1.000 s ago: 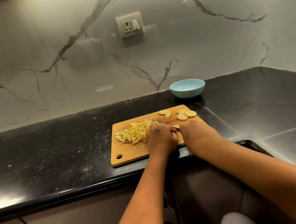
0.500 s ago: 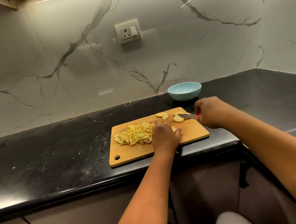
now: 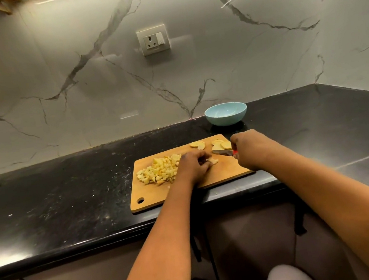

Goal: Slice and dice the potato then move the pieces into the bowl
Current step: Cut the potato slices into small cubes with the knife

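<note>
Black stone countertop (image 3: 69, 197) under a marble-veined wall, socket (image 3: 153, 40) at upper centre of the frame, dim warm light. Wooden cutting board (image 3: 225, 172) sits at centre frame near the counter's front edge, hang-hole at its lower-left corner. Diced potato pile (image 3: 158, 170) lies on the board's left half; several uncut round slices (image 3: 221, 144) lie at the board's upper right, about 4 or 5, count unsure. Left hand (image 3: 192, 165) rests at board centre, just right of the dice pile, fingers curled down and pinching a small potato piece (image 3: 213, 160) against the wood; exact finger layout is too small to tell. Right hand (image 3: 250, 148) is at the board's right edge, fingers wrapped round a red-handled knife (image 3: 224, 152), blade pointing left toward the left hand, tip close to the held piece, hovering or barely touching, cannot tell which. Light blue bowl (image 3: 225, 113) stands behind the board at its upper right, near but apart from it, and looks empty. Step in hand, as I read it: dicing, mid-way; 1 piece being cut, slices still waiting, nothing moved to the bowl yet. Next move likely calls for bringing the blade down on the held piece with left fingertips tucked clear, then pulling the next slice from the upper right to board centre. Transfer to bowl comes last.
</note>
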`<state>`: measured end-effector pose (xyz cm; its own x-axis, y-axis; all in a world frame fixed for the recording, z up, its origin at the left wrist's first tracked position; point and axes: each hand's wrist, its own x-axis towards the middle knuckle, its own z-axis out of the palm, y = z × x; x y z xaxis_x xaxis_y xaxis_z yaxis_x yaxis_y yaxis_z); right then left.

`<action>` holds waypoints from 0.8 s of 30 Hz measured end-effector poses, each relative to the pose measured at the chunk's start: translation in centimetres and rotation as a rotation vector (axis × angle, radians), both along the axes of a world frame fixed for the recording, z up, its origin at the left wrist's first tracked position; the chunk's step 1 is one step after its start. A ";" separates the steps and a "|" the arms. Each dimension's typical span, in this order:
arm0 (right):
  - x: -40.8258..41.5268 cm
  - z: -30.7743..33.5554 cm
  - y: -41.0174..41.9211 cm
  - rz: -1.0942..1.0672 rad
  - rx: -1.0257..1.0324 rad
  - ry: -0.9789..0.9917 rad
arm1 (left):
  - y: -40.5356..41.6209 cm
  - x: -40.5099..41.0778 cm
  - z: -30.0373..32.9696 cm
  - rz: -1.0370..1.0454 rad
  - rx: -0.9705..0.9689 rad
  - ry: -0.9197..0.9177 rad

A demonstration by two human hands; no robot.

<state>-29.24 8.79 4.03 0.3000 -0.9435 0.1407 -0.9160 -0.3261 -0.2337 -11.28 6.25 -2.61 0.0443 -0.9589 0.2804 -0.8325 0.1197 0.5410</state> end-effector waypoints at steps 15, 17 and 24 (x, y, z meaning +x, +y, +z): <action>1.5 -7.7 4.3 -0.177 -0.118 -0.243 | 1.0 -0.5 -1.7 0.052 -0.201 -0.089; 1.8 -7.5 4.1 -0.159 -0.115 -0.225 | 0.9 -0.4 -1.8 0.059 -0.190 -0.078; 1.1 -6.1 3.2 -0.188 -0.129 -0.245 | 0.2 -0.1 -1.9 0.064 -0.155 -0.046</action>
<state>-28.10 11.95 -2.11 0.0648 -0.9488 0.3091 -0.8846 -0.1980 -0.4222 -11.37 6.46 -4.51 0.0877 -0.8996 0.4278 -0.8646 0.1447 0.4813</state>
